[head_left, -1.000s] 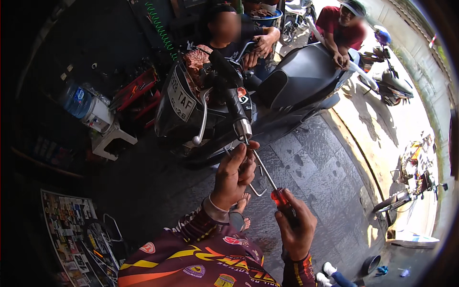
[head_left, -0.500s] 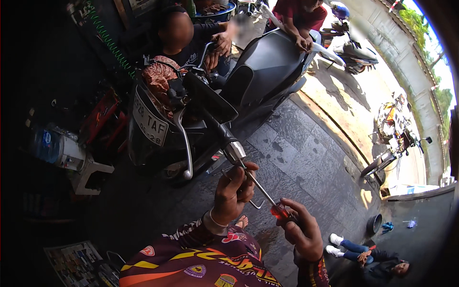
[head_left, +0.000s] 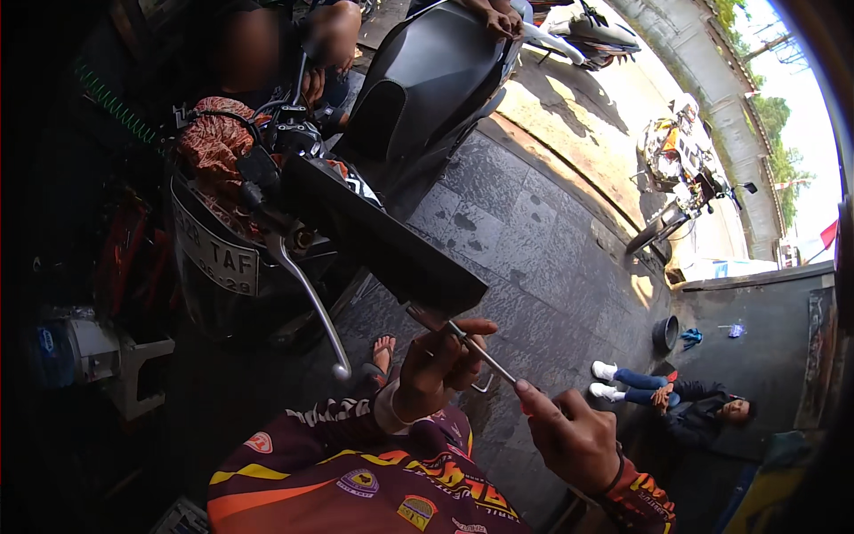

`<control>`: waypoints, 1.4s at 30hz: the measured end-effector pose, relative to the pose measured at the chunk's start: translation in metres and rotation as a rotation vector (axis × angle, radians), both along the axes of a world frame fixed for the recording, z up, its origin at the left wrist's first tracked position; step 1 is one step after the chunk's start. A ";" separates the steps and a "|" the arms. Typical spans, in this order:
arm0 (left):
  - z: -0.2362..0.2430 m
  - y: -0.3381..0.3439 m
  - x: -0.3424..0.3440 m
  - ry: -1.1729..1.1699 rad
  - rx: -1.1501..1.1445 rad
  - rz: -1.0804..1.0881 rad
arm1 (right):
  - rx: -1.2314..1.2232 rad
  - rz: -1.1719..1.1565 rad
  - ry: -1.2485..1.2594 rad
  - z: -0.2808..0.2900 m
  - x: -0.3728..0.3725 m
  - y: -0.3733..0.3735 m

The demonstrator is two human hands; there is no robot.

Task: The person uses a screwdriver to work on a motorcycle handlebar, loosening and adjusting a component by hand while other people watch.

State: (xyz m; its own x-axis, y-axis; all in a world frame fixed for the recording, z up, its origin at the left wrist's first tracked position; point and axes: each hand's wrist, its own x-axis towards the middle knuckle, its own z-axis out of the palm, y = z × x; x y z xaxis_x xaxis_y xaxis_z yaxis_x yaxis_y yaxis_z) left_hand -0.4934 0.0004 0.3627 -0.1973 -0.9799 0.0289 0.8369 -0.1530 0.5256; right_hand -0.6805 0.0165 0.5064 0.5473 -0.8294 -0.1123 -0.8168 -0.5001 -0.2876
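Observation:
A screwdriver's steel shaft [head_left: 487,360] slants between my hands. My right hand [head_left: 576,436] is closed around its handle end, which the fingers cover. My left hand [head_left: 434,374] pinches the shaft near its far end. A thin bent metal rod [head_left: 485,384] also sticks out from the left fingers; their grip on it is partly hidden. Just beyond the left hand is the lower corner of a dark flat panel [head_left: 382,240] at the motorcycle's handlebar, hiding the bar's end. A silver lever [head_left: 307,289] reaches down to the left of it.
The motorcycle's black seat [head_left: 427,71] is at the top, with a patterned red cloth [head_left: 213,138] by the handlebar. Two people are beside it. Another person [head_left: 694,409] sits low at right near a black bucket [head_left: 664,334]. A parked motorbike [head_left: 685,169] stands beyond the tiled floor [head_left: 534,231].
The view has shifted, so the motorcycle appears farther left and higher. The dark panel now covers the handlebar end. My right hand has moved up around the screwdriver's red handle, now hidden.

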 end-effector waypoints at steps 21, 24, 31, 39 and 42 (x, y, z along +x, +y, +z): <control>0.019 -0.003 -0.002 0.088 0.003 -0.021 | 0.200 -0.812 -0.932 -0.039 -0.002 0.048; 0.018 -0.003 -0.003 0.095 0.025 -0.047 | -0.139 -0.551 -0.764 -0.038 -0.009 0.050; 0.006 -0.005 0.002 0.171 0.038 -0.004 | -0.174 -0.582 -0.857 -0.054 -0.001 0.055; 0.002 -0.019 0.015 0.079 0.136 0.015 | -0.163 -0.767 -0.958 -0.056 0.010 0.060; 0.008 -0.020 0.013 0.041 0.105 0.025 | -0.361 -0.576 -0.966 -0.064 0.015 0.041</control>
State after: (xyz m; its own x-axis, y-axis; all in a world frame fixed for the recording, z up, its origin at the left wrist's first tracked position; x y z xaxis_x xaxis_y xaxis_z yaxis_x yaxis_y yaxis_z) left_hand -0.4800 -0.0201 0.3703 -0.1735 -0.9826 -0.0662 0.8616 -0.1840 0.4731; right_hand -0.6651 0.0578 0.4425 -0.1888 -0.8806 0.4347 -0.4700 -0.3076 -0.8273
